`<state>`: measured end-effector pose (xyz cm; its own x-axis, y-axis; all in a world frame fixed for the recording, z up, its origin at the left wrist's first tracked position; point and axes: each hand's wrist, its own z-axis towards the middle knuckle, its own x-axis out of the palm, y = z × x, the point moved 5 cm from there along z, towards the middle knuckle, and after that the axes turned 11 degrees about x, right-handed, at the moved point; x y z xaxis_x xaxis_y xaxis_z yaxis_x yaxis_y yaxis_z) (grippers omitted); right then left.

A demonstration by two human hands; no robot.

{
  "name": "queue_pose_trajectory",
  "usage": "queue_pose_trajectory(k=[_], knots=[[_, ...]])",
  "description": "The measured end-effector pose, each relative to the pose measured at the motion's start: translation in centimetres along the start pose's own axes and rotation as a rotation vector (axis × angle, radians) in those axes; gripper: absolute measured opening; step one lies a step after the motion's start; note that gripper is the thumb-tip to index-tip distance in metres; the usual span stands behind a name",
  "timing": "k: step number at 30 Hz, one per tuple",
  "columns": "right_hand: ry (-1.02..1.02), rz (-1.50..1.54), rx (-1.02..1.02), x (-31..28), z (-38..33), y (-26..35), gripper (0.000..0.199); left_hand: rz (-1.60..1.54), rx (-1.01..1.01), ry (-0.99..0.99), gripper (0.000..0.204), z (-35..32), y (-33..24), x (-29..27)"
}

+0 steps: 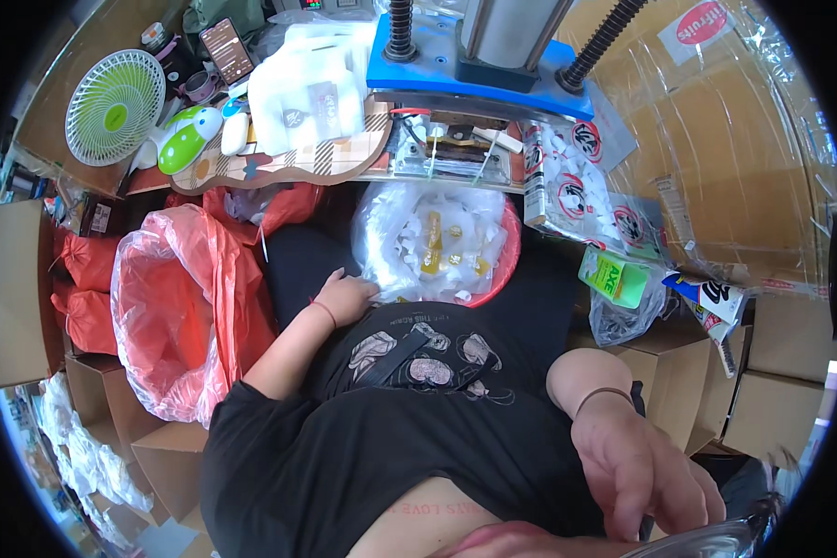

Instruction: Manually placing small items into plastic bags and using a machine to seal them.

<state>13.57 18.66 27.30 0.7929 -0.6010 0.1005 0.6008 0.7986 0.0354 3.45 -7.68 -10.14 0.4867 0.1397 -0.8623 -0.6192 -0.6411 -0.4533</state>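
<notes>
My left hand (pixel 345 297) lies on my lap with its fingers loosely stretched out, the tips against the edge of a clear plastic bag (pixel 378 232). That bag lines a red basin (pixel 508 251) between my knees. White pieces and some with gold-brown print (pixel 431 244) lie inside it. Raised at the lower right, my right hand (pixel 646 470) has its fingers apart and bent downward, with nothing seen in them. Its fingertips come close to the rim of a pair of glasses (pixel 730 538); whether they touch it is unclear.
A blue-based press (pixel 437 70) stands ahead over a clear plate with metal parts (pixel 460 149). White plastic sheets (pixel 307 93), a phone (pixel 225 51) and a fan (pixel 116 102) are at the left. A red bag (pixel 191 316) stands by my left arm; cardboard (pixel 716 158) walls the right.
</notes>
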Motion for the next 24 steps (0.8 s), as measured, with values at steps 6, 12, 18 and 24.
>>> queue_pose_trajectory(k=[6,12,18,24], knots=[[0.042,0.003,0.165,-0.7,-0.8,-0.7,0.03,-0.159,0.225,-0.301,0.024,0.0,-3.1,-4.5],[0.002,-1.675,0.971,-8.5,-3.5,-2.0,0.018,-0.771,0.461,-0.205,0.018,-0.2,-8.8,-8.5],[0.364,-1.99,1.595,-26.0,-18.7,-0.5,0.027,-1.395,-0.026,-0.361,0.017,3.9,-8.1,-7.5],[-0.27,-1.204,1.441,-21.0,-14.8,-4.9,0.015,-1.151,0.06,-0.524,0.013,7.5,-7.7,-11.3]])
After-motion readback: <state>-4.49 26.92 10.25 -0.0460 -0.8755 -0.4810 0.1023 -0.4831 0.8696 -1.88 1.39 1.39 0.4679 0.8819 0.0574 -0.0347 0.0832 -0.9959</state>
